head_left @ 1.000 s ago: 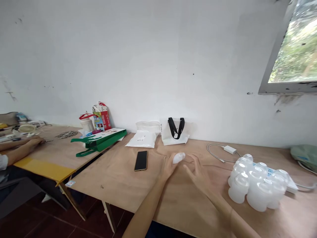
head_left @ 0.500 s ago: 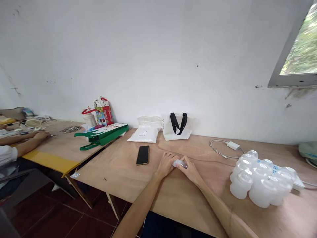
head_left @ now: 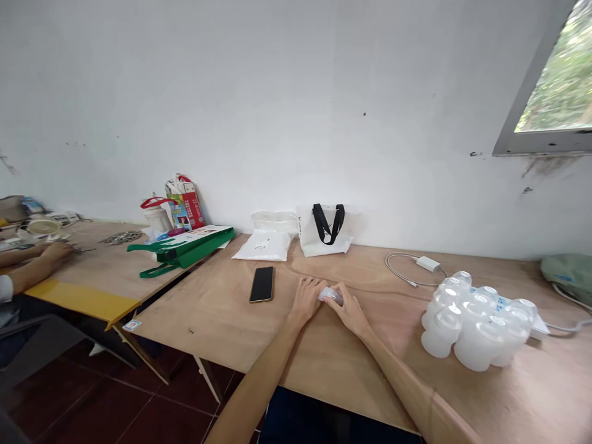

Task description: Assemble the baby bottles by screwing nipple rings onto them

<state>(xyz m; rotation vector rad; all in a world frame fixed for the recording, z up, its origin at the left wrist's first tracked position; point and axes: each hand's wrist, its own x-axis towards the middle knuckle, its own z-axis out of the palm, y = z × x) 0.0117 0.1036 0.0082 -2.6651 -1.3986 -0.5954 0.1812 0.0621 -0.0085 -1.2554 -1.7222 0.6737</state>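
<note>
The person's left hand and right hand are clasping a small translucent plastic piece in a firm two-handed grip, holding it just above the middle of the plywood surface. A black smartphone is lying to the left, and clustered plastic bottles are standing toward the right edge.

From your right hand, you have room across the plywood tabletop until the cluster of plastic bottles blocks the way. Left of your left hand, the black phone sits in the path, while the white carrier bag and charger cable lie toward the wall.
</note>
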